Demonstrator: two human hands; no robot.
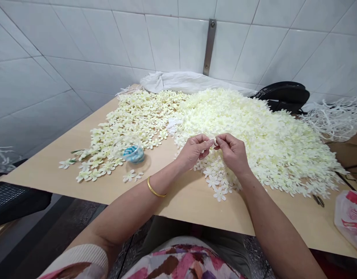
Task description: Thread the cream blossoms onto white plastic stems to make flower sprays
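My left hand point(193, 150) and my right hand point(233, 152) meet above the table, thumbs and fingers pinched together. Between their fingertips is a small pale artificial flower point(213, 141), mostly covered by the fingers. Just behind and beneath the hands spreads a big heap of cream-white artificial flowers point(239, 116). A few loose blossoms point(219, 193) lie on the tabletop below my right hand. Left of my left hand, a clear cup point(134, 154) with something blue inside stands near more scattered flowers point(132, 120).
The wooden table point(178, 201) meets a tiled wall. White cloth point(190, 81) lies behind the flowers, near a black object point(283, 95). On the right are white strands point(338, 116), a small dark metal tool point(318, 200) and a red-and-white plastic package point(350, 217).
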